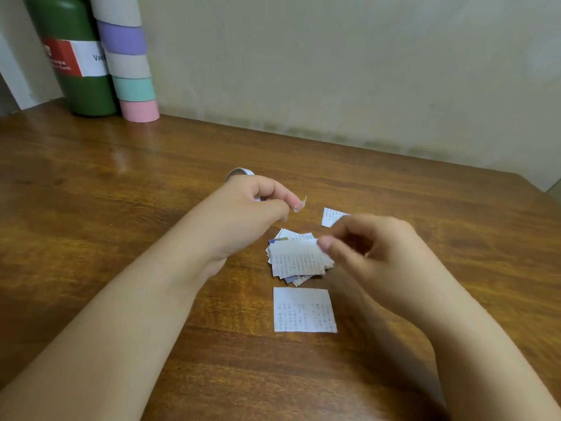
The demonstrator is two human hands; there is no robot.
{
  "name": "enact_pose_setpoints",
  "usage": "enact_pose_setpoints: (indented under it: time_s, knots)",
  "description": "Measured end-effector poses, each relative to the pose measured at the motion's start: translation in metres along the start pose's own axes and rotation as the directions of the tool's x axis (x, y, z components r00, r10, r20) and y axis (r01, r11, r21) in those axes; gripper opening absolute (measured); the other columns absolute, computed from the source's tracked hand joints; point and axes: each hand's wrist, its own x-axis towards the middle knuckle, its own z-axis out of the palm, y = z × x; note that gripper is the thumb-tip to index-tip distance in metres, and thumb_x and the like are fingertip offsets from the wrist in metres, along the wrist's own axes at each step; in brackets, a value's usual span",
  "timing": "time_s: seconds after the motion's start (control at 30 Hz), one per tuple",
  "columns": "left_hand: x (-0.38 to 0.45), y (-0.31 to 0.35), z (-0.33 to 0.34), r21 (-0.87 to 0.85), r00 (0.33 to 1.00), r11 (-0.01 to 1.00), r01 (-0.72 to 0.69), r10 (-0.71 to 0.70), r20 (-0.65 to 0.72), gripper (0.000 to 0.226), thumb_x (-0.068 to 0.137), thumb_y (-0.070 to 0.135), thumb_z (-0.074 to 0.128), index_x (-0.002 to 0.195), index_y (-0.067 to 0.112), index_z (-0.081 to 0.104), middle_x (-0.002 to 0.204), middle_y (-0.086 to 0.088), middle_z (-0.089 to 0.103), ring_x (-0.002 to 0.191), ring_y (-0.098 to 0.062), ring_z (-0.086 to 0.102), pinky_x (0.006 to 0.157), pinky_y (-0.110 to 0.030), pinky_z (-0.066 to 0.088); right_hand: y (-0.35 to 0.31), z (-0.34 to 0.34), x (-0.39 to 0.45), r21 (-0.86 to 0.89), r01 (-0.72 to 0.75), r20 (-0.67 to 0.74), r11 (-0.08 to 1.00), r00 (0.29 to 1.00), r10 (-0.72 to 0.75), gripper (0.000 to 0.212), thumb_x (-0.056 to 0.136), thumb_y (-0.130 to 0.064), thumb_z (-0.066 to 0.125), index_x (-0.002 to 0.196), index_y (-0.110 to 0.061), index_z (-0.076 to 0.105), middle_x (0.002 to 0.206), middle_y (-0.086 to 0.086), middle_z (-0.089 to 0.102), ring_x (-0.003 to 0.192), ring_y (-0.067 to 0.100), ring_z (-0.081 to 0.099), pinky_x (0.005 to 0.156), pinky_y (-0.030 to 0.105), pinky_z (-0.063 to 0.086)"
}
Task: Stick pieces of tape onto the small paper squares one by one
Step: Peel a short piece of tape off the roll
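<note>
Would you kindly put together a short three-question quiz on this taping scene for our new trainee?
1. True or false: the left hand pinches a small piece of tape at its fingertips.
2. What does the right hand grip? A) the green bottle B) a printed paper square above the pile C) the pink roll
3. Fill in: one single paper square lies flat on the wooden table, on the side of the pile ____ the person.

Key: 1 true; 2 B; 3 nearer.
</note>
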Motion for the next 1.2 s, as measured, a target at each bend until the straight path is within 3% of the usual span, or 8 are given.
enact_pose_setpoints:
  time_s: [0.1,0.23,0.33,0.47,0.77,0.9,1.07,1.2]
  knots:
    - [-0.003,0.003,0.001,-0.030,0.998,1.000,0.002,0.000,0.059,0.027,0.083,0.005,0.055,0.079,0.025,0.073,0.049,0.028,0.054,0.053,0.005,0.049,0.052,-0.015,0.032,-0.001,0.003,0.002,0.170,-0.006,-0.182,0.985,0.983,0.038,0.012,0.090,-0.024,0.060,0.092,-0.036,0.062,0.080,-0.019,0.065,0.074,-0.006,0.057,0.063,0.004,0.040]
    - [-0.007,0.004,0.004,-0.033,0.991,0.999,-0.013,0.017,0.129,0.027,0.080,0.006,0.058,0.073,0.028,0.073,0.071,0.014,0.056,0.064,-0.004,0.047,0.057,-0.021,0.033,-0.002,0.010,0.003,0.282,-0.002,-0.100,0.960,0.994,0.032,0.022,0.095,-0.023,0.053,0.110,-0.039,0.057,0.094,-0.022,0.066,0.090,-0.008,0.060,0.075,0.008,0.046]
    - [-0.008,0.004,0.005,-0.021,0.987,0.999,-0.026,0.029,0.158,0.028,0.078,0.006,0.059,0.071,0.030,0.073,0.074,0.011,0.053,0.065,-0.005,0.047,0.058,-0.023,0.033,-0.003,0.012,0.003,0.370,-0.002,-0.054,0.929,0.998,0.023,0.020,0.095,-0.020,0.053,0.103,-0.037,0.062,0.092,-0.017,0.069,0.093,0.000,0.063,0.083,0.022,0.052]
    - [-0.007,0.004,0.005,-0.023,0.988,1.000,-0.019,0.023,0.151,0.028,0.078,0.006,0.059,0.071,0.030,0.073,0.075,0.009,0.053,0.066,-0.004,0.046,0.058,-0.023,0.033,-0.005,0.011,0.002,0.436,0.019,-0.068,0.900,0.998,0.012,0.023,0.094,-0.014,0.055,0.090,-0.033,0.065,0.089,-0.012,0.072,0.088,0.002,0.066,0.080,0.024,0.054]
    - [-0.007,0.004,0.004,-0.020,0.989,1.000,-0.011,0.014,0.150,0.029,0.079,0.003,0.057,0.072,0.026,0.073,0.073,0.009,0.052,0.061,-0.005,0.046,0.056,-0.020,0.034,-0.004,0.009,0.002,0.452,0.015,-0.080,0.892,0.997,0.024,0.014,0.091,-0.016,0.060,0.084,-0.026,0.066,0.088,-0.004,0.073,0.084,0.008,0.068,0.083,0.039,0.055]
    - [-0.007,0.003,0.005,-0.013,0.989,1.000,-0.004,0.006,0.148,0.029,0.079,0.003,0.057,0.073,0.026,0.073,0.073,0.008,0.055,0.063,-0.006,0.046,0.058,-0.023,0.032,-0.003,0.012,0.002,0.423,0.012,-0.118,0.906,0.992,0.042,0.011,0.088,-0.018,0.064,0.081,-0.025,0.066,0.083,-0.002,0.073,0.080,0.013,0.068,0.080,0.041,0.055]
    - [-0.007,0.002,0.007,0.026,0.991,1.000,0.004,-0.007,0.135,0.028,0.080,0.004,0.056,0.073,0.026,0.072,0.072,0.009,0.054,0.066,-0.004,0.047,0.059,-0.023,0.033,-0.003,0.011,0.003,0.384,-0.008,-0.116,0.923,0.992,0.057,0.027,0.096,-0.029,0.048,0.078,-0.026,0.067,0.073,-0.006,0.068,0.067,0.011,0.059,0.071,0.037,0.051]
    - [-0.006,0.000,0.008,0.107,0.990,0.994,-0.021,0.006,0.141,0.024,0.081,0.008,0.055,0.074,0.027,0.069,0.062,0.013,0.051,0.059,-0.003,0.045,0.060,-0.022,0.035,-0.003,0.012,0.003,0.423,-0.016,-0.102,0.906,0.993,0.066,0.035,0.096,-0.038,0.042,0.076,-0.025,0.069,0.063,-0.004,0.059,0.063,0.032,0.051,0.061,0.040,0.045]
